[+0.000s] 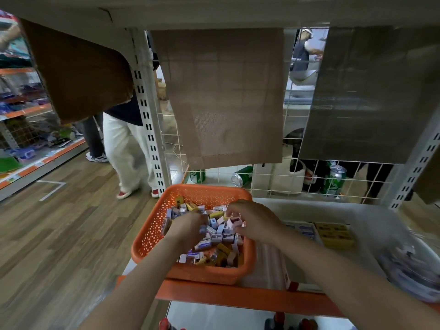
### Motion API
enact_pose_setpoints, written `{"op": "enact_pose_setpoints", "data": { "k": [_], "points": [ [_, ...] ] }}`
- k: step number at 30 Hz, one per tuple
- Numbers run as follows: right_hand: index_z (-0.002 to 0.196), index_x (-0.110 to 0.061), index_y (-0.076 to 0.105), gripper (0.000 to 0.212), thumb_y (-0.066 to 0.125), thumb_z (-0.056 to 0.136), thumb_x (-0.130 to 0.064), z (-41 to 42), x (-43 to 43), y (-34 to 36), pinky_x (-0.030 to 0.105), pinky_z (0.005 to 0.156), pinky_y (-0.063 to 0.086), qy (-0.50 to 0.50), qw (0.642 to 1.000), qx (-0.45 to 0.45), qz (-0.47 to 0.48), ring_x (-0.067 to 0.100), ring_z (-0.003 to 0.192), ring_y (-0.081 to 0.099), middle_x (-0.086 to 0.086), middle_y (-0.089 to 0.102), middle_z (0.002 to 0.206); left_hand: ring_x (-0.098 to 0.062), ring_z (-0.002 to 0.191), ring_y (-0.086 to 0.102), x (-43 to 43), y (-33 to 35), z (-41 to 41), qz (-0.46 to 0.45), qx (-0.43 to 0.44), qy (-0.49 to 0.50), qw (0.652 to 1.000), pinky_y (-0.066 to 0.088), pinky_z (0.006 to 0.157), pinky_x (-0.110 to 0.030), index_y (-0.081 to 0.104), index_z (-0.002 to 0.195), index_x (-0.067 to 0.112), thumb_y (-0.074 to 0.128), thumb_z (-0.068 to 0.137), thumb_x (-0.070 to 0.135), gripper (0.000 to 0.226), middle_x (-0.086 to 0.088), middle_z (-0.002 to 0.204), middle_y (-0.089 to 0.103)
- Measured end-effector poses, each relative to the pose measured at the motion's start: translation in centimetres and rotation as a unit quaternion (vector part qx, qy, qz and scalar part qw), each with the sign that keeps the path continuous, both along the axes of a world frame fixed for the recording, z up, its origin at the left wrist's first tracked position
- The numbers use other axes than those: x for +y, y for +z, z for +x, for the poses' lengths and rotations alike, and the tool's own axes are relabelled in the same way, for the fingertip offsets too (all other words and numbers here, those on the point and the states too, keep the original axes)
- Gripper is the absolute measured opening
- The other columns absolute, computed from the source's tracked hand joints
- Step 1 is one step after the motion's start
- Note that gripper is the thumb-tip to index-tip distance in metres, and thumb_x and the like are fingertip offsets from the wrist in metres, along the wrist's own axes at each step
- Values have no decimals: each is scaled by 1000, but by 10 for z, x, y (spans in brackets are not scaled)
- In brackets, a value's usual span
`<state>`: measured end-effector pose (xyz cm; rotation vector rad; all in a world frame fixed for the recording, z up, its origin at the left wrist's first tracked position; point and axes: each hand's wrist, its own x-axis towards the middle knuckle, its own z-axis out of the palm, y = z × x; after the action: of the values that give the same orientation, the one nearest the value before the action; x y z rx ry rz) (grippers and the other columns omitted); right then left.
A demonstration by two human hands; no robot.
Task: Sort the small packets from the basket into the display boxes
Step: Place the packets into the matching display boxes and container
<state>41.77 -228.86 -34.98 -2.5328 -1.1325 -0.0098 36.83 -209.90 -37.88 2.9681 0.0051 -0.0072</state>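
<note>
Head view: the orange basket (pixel 147 234) sits beneath both grips and the display boxes (pixel 334 235) just right of them, so lift one colour at a time; your right hand (pixel 254 220) pinches a pink packet (pixel 234 221), while blur hides what your left hand (pixel 188 226) holds.

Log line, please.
left hand: blurred, among small packets | right hand: curled around pink packet | orange perforated plastic basket: part full | yellow-packet display box: right of basket
</note>
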Motion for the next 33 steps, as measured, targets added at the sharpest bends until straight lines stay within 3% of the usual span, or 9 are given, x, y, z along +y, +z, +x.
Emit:
{"op": "enact_pose_setpoints", "data": {
  "k": [5, 9, 13, 16, 21, 27, 33],
  "points": [
    [107, -20, 58, 27, 65, 82, -16, -2, -11, 12, 28, 70, 44, -14, 1000, -23, -11, 16, 94, 56, -2, 56, 113, -16, 104, 58, -27, 28, -3, 7, -77, -32, 996, 42, 75, -19, 59, 118, 21, 57, 91, 22, 27, 3, 123, 56],
    [103, -21, 60, 24, 68, 80, -17, -5, -38, 25, 27, 72, 42, -48, 998, -29, 10, 10, 88, 49, -3, 57, 108, -16, 109, 56, -50, 42, -7, 18, -114, -64, 991, 44, 88, -23, 60, 114, 20, 58, 90, 23, 25, 2, 122, 58],
    [98, -17, 61, 23, 72, 78, -20, -13, -84, 38, 31, 75, 45, -87, 996, -19, 9, 18, 90, 54, 0, 54, 102, -21, 105, 58, -82, 52, -5, 8, -123, -99, 987, 44, 82, -26, 61, 107, 18, 56, 87, 18, 21, -1, 112, 61],
    [101, -12, 60, 26, 72, 79, -20, -16, -129, 42, 32, 76, 43, -123, 992, 0, 8, 17, 87, 49, 4, 52, 103, -19, 109, 56, -112, 56, 0, -5, -136, -107, 985, 42, 84, -22, 61, 111, 21, 58, 85, 22, 26, 2, 116, 59],
    [99, -14, 60, 23, 72, 80, -18, -21, -213, 41, 27, 68, 33, -204, 979, -19, -8, 22, 97, 54, 1, 50, 100, -18, 119, 50, -175, 55, 5, -29, -127, -152, 980, 41, 89, -23, 59, 119, 19, 56, 89, 24, 31, -1, 126, 53],
    [96, -18, 61, 18, 69, 80, -13, -21, -299, 36, 30, 76, 44, -291, 955, -20, -43, 22, 98, 57, 2, 55, 103, -20, 115, 51, -238, 47, 21, -20, -97, -196, 976, 41, 88, -26, 56, 122, 19, 51, 93, 27, 31, -3, 127, 51],
    [89, -18, 60, 15, 68, 79, -12, -20, -334, 24, 29, 72, 45, -338, 940, -11, -46, 15, 92, 59, -5, 55, 93, -19, 115, 51, -274, 42, 31, -25, -83, -234, 968, 36, 86, -21, 50, 129, 18, 48, 95, 28, 35, -1, 130, 46]
  ]
}}
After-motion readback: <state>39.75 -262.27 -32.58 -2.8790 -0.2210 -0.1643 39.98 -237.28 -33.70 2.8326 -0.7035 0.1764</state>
